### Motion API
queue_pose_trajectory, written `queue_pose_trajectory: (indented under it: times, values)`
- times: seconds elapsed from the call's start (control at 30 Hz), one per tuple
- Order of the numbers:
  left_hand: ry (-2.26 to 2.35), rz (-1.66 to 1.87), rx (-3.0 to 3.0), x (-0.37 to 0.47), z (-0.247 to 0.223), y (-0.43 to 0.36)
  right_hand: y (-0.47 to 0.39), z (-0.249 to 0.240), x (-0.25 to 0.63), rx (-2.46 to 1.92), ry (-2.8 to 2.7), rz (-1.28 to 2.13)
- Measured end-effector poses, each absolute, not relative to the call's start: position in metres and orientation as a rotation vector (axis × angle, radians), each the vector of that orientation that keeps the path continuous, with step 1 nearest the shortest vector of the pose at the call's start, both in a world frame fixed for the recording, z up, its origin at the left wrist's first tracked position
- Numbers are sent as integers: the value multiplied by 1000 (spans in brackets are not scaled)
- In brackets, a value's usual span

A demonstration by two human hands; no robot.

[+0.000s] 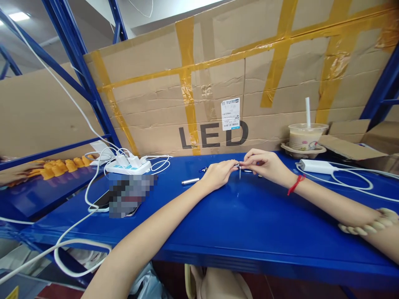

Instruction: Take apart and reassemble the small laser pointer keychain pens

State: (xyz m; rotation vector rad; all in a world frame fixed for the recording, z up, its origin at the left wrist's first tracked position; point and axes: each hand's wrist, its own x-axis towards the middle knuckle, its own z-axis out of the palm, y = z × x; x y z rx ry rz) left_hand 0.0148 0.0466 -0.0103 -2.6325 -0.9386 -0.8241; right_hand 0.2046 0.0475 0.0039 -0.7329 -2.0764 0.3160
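My left hand [218, 174] reaches in over the blue tabletop, its fingers pressed together around one side of a small shiny metal piece [239, 165]. From the other side my right hand [264, 165] pinches the same piece between thumb and fingers, so the fingertips of both hands nearly meet. A thin part of it points down; its exact kind is too small to make out. Left of my left hand lies a silver metal tube [190, 181]. A small blue-tipped part [203, 169] shows just behind that hand, partly hidden.
A white power strip [127, 167] with plugs and cables sits at the left, near a phone [114, 193] and a blurred-out object. At the right are a drink cup [305, 137] with a straw, a white adapter [318, 166] and an open carton [349, 145]. Cardboard [149, 112] stands behind.
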Motion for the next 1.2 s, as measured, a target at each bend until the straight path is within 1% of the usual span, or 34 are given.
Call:
queue_pose_trajectory:
  times: [0.17,0.4,0.67,0.97,1.2]
  values:
    - [-878,-695,-2626,13,-11,45,51,-2,209,-652,-2143,191]
    - [-842,-727,-2608,14,-12,47,54,-8,206,-645,-2110,89]
    - [-807,-758,-2580,14,-14,49,43,-6,199,-856,-2009,271]
    - [-820,-703,-2473,14,-13,50,46,-9,193,-930,-1896,654]
    - [-917,-579,-2392,16,-11,50,47,-10,193,-1054,-1861,722]
